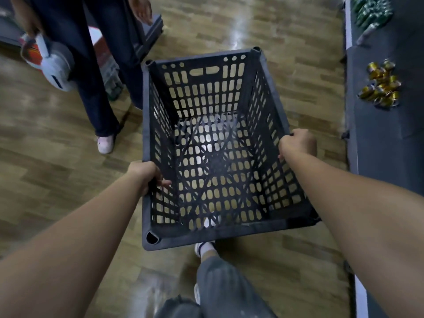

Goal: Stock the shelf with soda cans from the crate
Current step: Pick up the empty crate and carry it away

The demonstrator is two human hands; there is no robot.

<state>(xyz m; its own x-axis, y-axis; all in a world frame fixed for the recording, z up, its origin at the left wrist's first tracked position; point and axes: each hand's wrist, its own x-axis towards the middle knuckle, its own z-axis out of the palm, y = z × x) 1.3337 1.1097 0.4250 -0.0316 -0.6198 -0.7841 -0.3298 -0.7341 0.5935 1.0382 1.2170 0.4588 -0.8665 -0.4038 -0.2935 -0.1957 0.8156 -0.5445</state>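
— Why both hands on it?
— My left hand (146,175) curls over the nine-o'clock rim of the black perforated plastic crate (229,232), fingers hooked inside; my right hand (298,145) wraps round the three-o'clock rim; a wide load carries level that way, I judge.
— Any cans inside?
— None; one crate, with the wooden floor (57,157) showing through its holes; the soda cans lie on the dark grey shelf (378,134); a gold cluster (380,86) at two o'clock, a green cluster (371,10) at one o'clock; roughly a dozen gold, the green too blurred to count.
— Anyone else?
— One person in dark trousers (98,88) at eleven o'clock, well apart from the shelf.
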